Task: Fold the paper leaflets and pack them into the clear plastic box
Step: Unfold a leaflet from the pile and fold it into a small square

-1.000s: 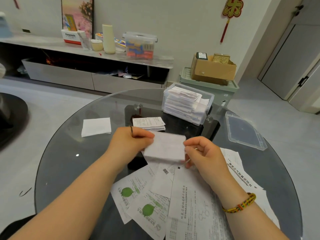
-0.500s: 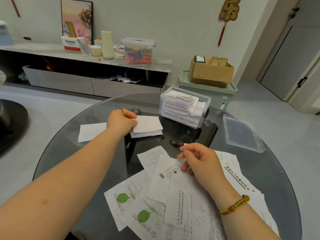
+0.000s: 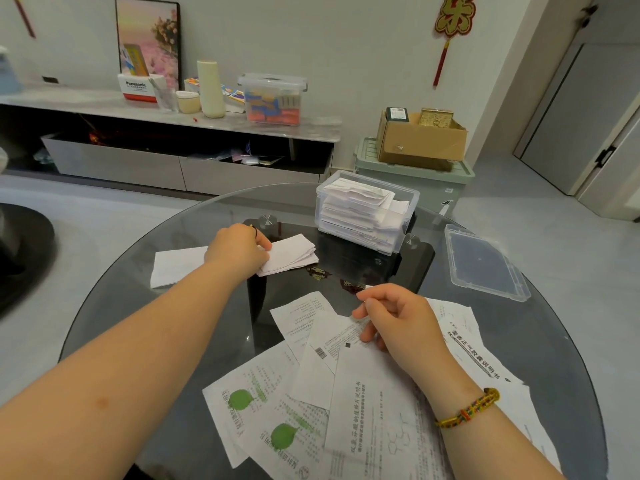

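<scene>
A small stack of folded white leaflets point(image 3: 292, 256) lies mid-table, and my left hand point(image 3: 237, 249) grips its left edge, thumb on top. The clear plastic box point(image 3: 367, 211), filled with folded leaflets, stands just behind and to the right of the stack. Several unfolded printed leaflets point(image 3: 332, 393) are spread across the near part of the round glass table point(image 3: 121, 306). My right hand point(image 3: 394, 320) rests on them with curled fingers pinching the top edge of a barcode leaflet point(image 3: 329, 344).
The box's clear lid point(image 3: 485, 261) lies at the table's right edge. One more folded white sheet point(image 3: 176, 266) sits left of my left hand. Behind the table stand a low cabinet point(image 3: 173, 147) and a green bin with a cardboard carton point(image 3: 419, 140).
My left hand carried the folded leaflet from in front of me forward onto the stack. My right hand let go of it and dropped onto the unfolded leaflets.
</scene>
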`<state>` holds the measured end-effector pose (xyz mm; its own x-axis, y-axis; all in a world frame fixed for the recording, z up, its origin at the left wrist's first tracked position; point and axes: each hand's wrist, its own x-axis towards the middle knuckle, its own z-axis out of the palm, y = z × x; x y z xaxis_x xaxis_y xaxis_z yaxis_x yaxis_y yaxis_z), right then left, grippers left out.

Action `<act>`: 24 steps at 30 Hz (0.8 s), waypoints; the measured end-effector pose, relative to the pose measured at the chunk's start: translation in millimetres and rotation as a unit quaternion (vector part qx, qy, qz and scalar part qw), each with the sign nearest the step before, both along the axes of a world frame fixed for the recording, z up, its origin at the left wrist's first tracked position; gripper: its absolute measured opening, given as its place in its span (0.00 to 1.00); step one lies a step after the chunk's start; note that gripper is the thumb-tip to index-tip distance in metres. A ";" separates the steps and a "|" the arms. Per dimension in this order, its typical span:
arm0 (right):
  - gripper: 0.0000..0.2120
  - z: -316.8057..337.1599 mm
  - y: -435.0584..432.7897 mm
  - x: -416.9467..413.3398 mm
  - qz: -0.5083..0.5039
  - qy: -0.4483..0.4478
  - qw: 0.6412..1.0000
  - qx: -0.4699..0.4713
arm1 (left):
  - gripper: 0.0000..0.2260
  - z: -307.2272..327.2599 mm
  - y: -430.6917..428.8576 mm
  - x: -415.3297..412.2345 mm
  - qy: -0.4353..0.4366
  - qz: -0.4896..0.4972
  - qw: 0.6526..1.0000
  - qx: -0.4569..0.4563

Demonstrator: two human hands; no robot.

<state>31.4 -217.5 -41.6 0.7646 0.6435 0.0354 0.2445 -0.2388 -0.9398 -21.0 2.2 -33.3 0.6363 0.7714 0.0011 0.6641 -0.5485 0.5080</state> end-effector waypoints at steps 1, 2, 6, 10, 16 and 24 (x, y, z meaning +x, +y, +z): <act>0.14 0.0 0.1 0.3 0.002 0.000 1.000 -0.001 | 0.10 -0.5 2.2 -2.0 0.007 -0.006 1.000 0.003; 0.14 -0.3 0.2 0.6 0.003 -0.001 1.000 -0.002 | 0.10 -0.7 3.8 -3.9 0.012 -0.012 1.000 0.005; 0.14 -1.2 0.4 0.9 0.007 -0.006 1.000 -0.009 | 0.11 0.6 2.9 -8.8 0.050 -0.022 0.997 0.061; 0.14 -0.8 1.3 1.5 0.009 -0.005 1.000 -0.011 | 0.11 1.2 -6.4 -8.9 0.018 -0.021 0.996 0.085; 0.14 1.7 -0.1 0.6 0.004 -0.004 1.000 -0.010 | 0.13 6.0 -19.5 -16.2 -0.097 -0.043 0.992 0.061; 0.11 10.3 -5.7 -1.8 -0.013 -0.001 1.000 0.008 | 0.04 21.8 -68.3 -48.7 -0.151 -0.124 0.980 -0.037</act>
